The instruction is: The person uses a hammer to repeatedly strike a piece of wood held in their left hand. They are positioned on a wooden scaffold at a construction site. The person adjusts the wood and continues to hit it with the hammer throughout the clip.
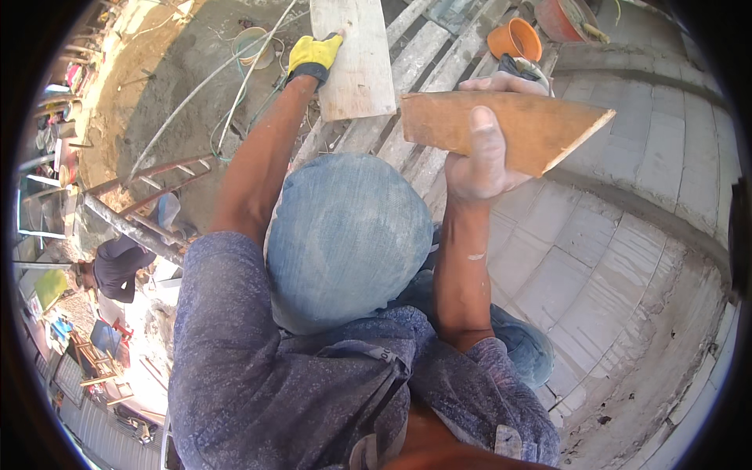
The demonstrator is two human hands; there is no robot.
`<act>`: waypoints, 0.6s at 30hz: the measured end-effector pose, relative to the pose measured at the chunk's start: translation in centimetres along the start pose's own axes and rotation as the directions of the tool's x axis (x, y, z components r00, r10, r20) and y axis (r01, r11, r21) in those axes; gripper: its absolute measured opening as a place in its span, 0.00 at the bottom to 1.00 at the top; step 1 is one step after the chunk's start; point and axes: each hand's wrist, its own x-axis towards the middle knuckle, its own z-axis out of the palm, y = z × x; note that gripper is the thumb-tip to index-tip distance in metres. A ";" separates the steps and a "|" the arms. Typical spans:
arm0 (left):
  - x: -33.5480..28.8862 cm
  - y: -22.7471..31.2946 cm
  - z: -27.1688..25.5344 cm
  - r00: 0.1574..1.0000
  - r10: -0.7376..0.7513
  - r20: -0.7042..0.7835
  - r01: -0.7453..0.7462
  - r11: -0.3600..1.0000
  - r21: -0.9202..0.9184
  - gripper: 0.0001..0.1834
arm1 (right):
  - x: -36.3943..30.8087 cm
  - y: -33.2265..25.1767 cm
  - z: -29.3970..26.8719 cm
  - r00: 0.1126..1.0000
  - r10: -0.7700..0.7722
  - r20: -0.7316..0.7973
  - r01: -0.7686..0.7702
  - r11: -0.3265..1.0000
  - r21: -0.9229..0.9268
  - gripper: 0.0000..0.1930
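Observation:
At the top middle lies a wide, pale wooden board. My left hand, in a yellow glove with a dark cuff, is closed on its left edge, a fingertip lying over the face; the underside of this grip is hidden. Held up on the right is a brown wooden offcut with a slanted, pale cut end. My bare, dusty right hand grips it, thumb across the near face and fingers behind its upper edge. The two pieces of wood are apart.
Grey scaffold planks with gaps run under the board. An orange bucket and a red tub stand beyond my right hand. A block wall borders the right. Poles, a ladder and a person appear lower left.

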 end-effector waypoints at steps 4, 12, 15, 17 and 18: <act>-3.8 -3.2 1.1 0.993 0.093 0.074 -0.083 0.988 -0.130 0.43 | 4.8 1.5 -7.8 0.961 0.226 0.161 -0.277 0.749 0.602 0.26; -11.4 -3.5 11.1 0.989 0.085 0.122 -0.077 0.995 -0.069 0.39 | 6.0 1.1 -9.5 0.969 0.037 0.244 -0.225 0.545 0.808 0.26; -9.7 -5.9 13.5 0.972 0.162 0.172 -0.163 0.987 -0.006 0.38 | 6.0 1.7 -10.5 0.963 0.070 0.259 -0.253 0.565 0.785 0.25; -9.2 -6.1 12.7 0.921 0.271 0.280 -0.322 0.933 0.157 0.38 | 5.5 2.3 -12.3 0.962 0.170 0.212 -0.272 0.600 0.753 0.24; -9.2 -5.6 12.1 0.949 0.212 0.234 -0.234 0.970 0.070 0.39 | 5.2 2.9 -13.0 0.943 0.260 0.205 -0.328 0.643 0.692 0.23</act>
